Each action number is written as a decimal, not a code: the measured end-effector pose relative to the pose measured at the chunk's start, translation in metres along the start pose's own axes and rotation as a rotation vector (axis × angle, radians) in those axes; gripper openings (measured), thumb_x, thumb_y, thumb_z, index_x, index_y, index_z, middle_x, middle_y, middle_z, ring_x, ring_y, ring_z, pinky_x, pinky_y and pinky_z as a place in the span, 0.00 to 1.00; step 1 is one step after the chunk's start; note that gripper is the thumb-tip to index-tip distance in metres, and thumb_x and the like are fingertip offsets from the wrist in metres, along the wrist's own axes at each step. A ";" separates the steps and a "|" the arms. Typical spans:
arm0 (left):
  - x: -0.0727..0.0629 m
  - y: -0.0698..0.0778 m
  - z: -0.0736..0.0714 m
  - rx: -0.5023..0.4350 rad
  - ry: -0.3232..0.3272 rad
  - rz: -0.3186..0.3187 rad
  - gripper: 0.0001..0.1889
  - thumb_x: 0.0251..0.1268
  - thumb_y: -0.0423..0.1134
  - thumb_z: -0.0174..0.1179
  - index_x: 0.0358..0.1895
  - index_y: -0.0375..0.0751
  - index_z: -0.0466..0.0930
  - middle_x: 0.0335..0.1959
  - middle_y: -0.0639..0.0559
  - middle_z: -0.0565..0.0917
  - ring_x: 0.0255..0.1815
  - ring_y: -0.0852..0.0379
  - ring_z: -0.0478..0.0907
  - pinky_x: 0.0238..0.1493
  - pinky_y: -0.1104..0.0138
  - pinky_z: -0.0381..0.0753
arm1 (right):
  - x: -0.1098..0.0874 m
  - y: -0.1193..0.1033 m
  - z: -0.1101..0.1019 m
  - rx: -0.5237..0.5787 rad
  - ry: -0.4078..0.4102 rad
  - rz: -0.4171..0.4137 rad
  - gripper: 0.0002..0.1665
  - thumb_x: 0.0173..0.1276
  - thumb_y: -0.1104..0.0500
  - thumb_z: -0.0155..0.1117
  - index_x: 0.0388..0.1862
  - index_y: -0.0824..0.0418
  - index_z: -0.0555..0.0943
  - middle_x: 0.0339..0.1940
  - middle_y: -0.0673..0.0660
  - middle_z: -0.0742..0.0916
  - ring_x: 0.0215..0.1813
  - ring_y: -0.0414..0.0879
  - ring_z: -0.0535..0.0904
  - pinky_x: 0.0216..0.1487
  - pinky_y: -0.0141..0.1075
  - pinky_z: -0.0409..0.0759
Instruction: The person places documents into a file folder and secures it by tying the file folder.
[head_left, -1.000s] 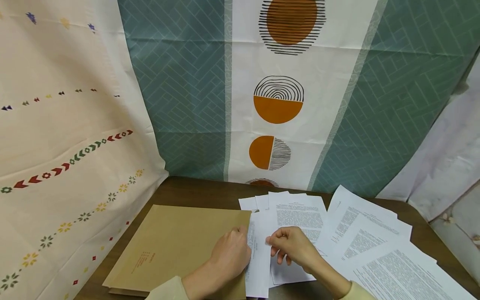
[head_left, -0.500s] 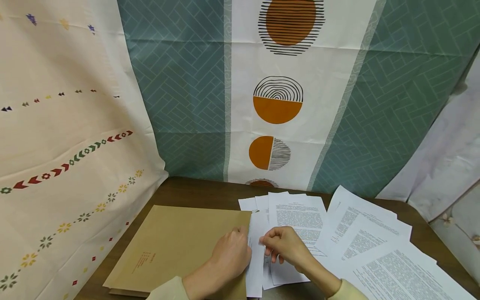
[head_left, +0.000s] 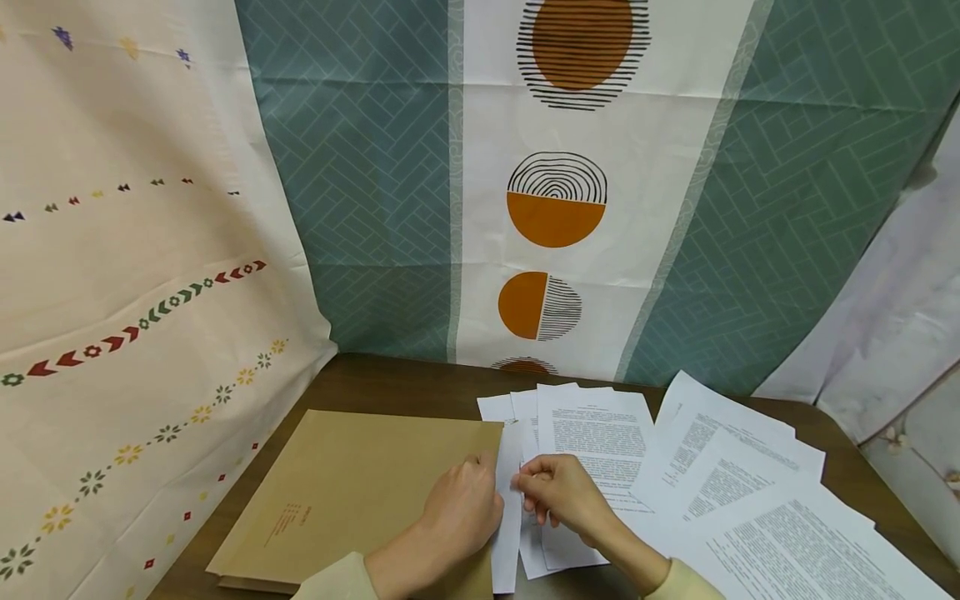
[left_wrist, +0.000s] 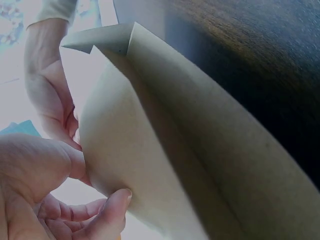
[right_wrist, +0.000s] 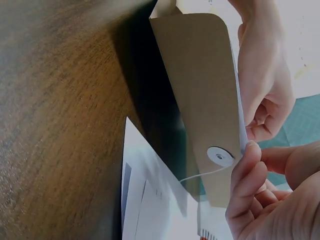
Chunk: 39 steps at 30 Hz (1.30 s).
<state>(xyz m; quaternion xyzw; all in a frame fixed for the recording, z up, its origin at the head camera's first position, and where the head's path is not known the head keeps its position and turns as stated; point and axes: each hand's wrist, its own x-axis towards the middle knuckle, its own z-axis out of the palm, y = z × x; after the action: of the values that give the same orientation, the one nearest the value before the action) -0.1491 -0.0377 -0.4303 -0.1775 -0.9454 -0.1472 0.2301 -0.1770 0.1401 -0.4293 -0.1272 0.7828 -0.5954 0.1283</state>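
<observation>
A large brown paper envelope (head_left: 360, 467) with small red print lies on the left of the table. My left hand (head_left: 461, 504) pinches the near panel at its mouth; the left wrist view shows the gap behind that panel and a folded side gusset (left_wrist: 97, 37). My right hand (head_left: 566, 492) pinches the edge of the envelope's flap (right_wrist: 200, 75), brown outside, with a white strip (head_left: 507, 525) showing on the side facing up. On the flap's brown side sits a white button (right_wrist: 220, 156) with a thin string (right_wrist: 200, 176). What is inside the envelope is mostly hidden.
Right of the envelope lies an overlapping stack of printed sheets (head_left: 596, 425). More printed sheets (head_left: 802, 533) fan out toward the right edge of the dark wooden table (head_left: 390, 379). Patterned cloths (head_left: 555, 225) hang behind and at the sides.
My right hand has moved left, raising the flap, so the white strip looks narrower and the print beside it is covered. More of the stack shows. My left hand stays in place.
</observation>
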 end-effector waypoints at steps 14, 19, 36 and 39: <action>0.000 0.000 -0.002 0.000 -0.011 0.002 0.09 0.44 0.29 0.65 0.28 0.37 0.73 0.20 0.48 0.76 0.20 0.50 0.81 0.17 0.63 0.73 | 0.003 0.000 -0.002 -0.139 -0.038 -0.007 0.19 0.72 0.59 0.64 0.21 0.66 0.83 0.11 0.52 0.80 0.11 0.36 0.68 0.15 0.28 0.60; -0.001 -0.001 -0.002 0.005 -0.022 0.007 0.09 0.46 0.30 0.65 0.29 0.36 0.74 0.21 0.48 0.75 0.21 0.51 0.81 0.17 0.63 0.74 | 0.009 0.001 -0.002 -0.237 -0.083 -0.028 0.21 0.71 0.62 0.64 0.15 0.65 0.80 0.09 0.51 0.78 0.10 0.34 0.64 0.14 0.28 0.57; -0.002 -0.001 -0.004 0.050 -0.031 0.029 0.09 0.48 0.32 0.65 0.30 0.37 0.73 0.20 0.49 0.74 0.21 0.51 0.81 0.19 0.64 0.76 | 0.022 -0.001 0.005 -0.465 -0.137 -0.036 0.23 0.68 0.61 0.66 0.11 0.61 0.78 0.05 0.44 0.74 0.11 0.34 0.62 0.16 0.28 0.53; -0.002 -0.001 -0.004 0.041 -0.039 0.024 0.09 0.48 0.31 0.65 0.30 0.37 0.73 0.20 0.49 0.73 0.21 0.53 0.80 0.18 0.65 0.75 | 0.023 0.001 0.007 -0.476 -0.139 -0.031 0.23 0.68 0.61 0.66 0.11 0.61 0.79 0.05 0.44 0.74 0.12 0.34 0.62 0.17 0.28 0.53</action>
<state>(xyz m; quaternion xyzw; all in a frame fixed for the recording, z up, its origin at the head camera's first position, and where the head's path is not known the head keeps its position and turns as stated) -0.1460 -0.0405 -0.4282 -0.1870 -0.9504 -0.1216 0.2170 -0.1962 0.1263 -0.4328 -0.2067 0.8883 -0.3859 0.1391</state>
